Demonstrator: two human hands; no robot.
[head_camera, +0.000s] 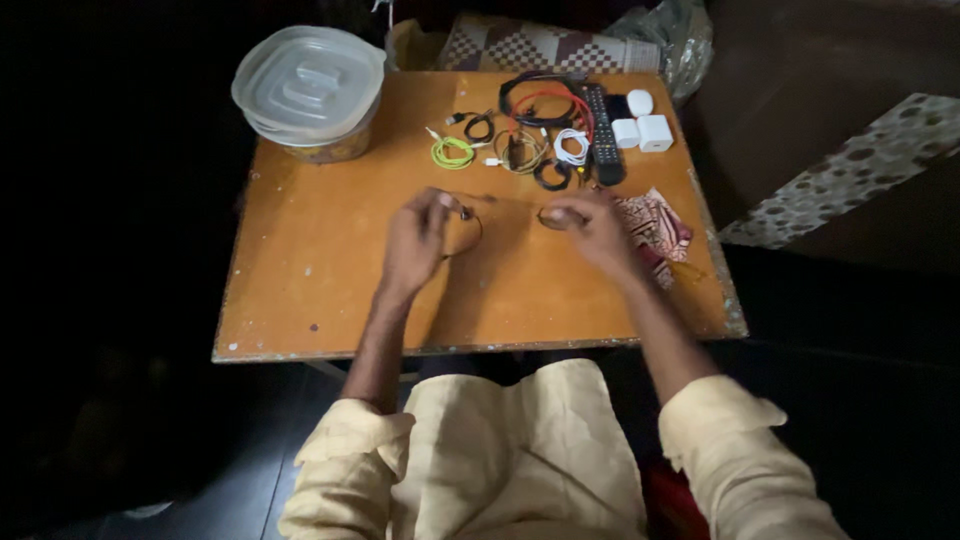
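Note:
Over the middle of an orange wooden table (300, 270), my left hand (418, 240) pinches one end of a thin black cable (472, 228) that loops down beside its fingers. My right hand (592, 228) is closed on the cable's other end, with a small coil at its fingertips. Both hands hover just above the tabletop, about a hand's width apart.
At the table's far side lie several coiled cables: a green one (451, 152), a white one (571, 146), a red and black one (545, 100). A black remote (603, 135), white chargers (645, 130), a patterned cloth (655, 228) and stacked plastic containers (310, 90) are also there.

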